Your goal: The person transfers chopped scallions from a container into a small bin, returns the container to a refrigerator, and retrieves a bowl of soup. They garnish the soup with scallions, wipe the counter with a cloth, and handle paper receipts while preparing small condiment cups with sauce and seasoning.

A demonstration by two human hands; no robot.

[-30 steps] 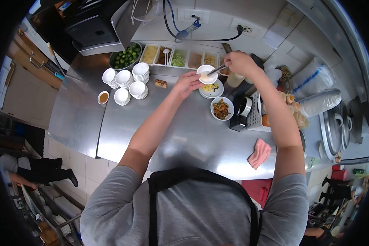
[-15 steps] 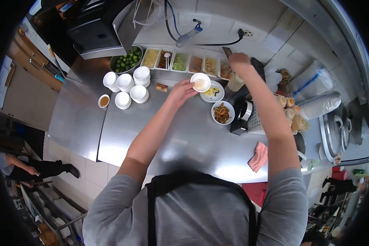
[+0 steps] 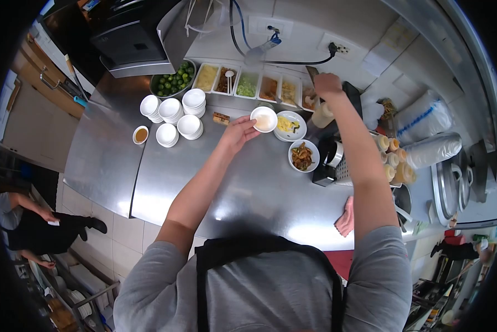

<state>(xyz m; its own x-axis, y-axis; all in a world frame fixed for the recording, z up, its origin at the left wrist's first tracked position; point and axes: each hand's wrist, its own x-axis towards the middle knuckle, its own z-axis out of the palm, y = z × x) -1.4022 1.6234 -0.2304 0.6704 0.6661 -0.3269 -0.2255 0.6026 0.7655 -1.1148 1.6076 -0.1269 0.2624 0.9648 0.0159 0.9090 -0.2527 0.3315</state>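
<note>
My left hand (image 3: pixel 238 131) holds a small white bowl (image 3: pixel 263 118) with a pale filling above the steel counter (image 3: pixel 204 171). My right hand (image 3: pixel 328 84) reaches to the far right end of a row of condiment trays (image 3: pixel 257 86) and grips a utensil (image 3: pixel 293 103) whose shaft slants down into the trays. Just right of the held bowl sits a white plate (image 3: pixel 290 125) with yellow pieces, and nearer me a white bowl of brown cooked food (image 3: pixel 303 155).
Stacks of small white bowls (image 3: pixel 174 110), a sauce dish (image 3: pixel 140 134) and a bowl of limes (image 3: pixel 173 78) stand at the left. A black device (image 3: pixel 325 160), sauce bottles (image 3: pixel 395 160) and a pink cloth (image 3: pixel 346 217) lie at the right. Another person (image 3: pixel 30 224) crouches on the floor, lower left.
My right hand has lifted the utensil away from the small bowl and moved it back to the right-hand trays. My left hand has shifted the bowl slightly left.
</note>
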